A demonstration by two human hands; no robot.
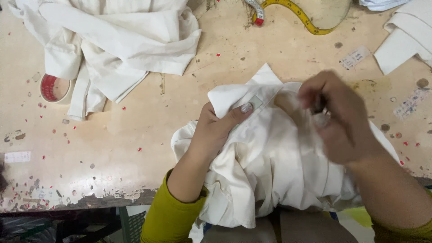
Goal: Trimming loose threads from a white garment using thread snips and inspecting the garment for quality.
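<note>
Two hands work a white garment (270, 166) at the near edge of a worn counter (135, 126).

The left hand (216, 130) pinches a folded corner of the garment, thumb pressed on top beside a small pale label (256, 101). The right hand (337, 119), blurred, hovers over the cloth with its fingers (315, 96) curled narrowly round something small and dark; what it is cannot be told. The garment lies bunched at near centre, spilling over the counter's edge. Far left sits another heap of white cloth (117, 40), with a tape roll (55, 87) just beside it. A yellow measuring tape (297, 15) curls at far centre, and folded white pieces (405, 36) lie far right.
</note>
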